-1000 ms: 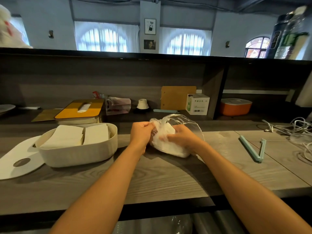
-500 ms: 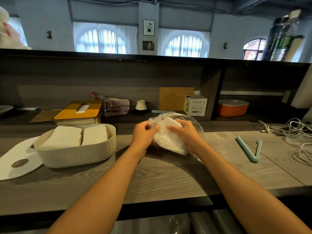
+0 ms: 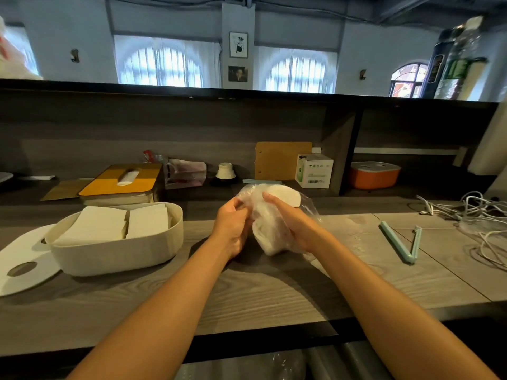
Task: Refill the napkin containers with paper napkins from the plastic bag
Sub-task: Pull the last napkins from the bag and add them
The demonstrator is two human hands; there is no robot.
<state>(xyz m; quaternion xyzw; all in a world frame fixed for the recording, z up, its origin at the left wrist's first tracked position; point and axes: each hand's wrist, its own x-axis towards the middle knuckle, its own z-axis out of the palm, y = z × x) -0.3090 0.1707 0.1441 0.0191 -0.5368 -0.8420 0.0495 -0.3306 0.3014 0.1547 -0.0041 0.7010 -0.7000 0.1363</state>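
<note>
Two bare forearms reach into view; the left hand and right hand wear nothing

Both hands hold a clear plastic bag of white napkins above a grey wooden counter. The left hand grips the bag's left side; the right hand wraps around its right. To the left sits a cream container filled with napkin stacks, its white lid just beside it. A pale green clip lies open to the right, near white cables.
</note>
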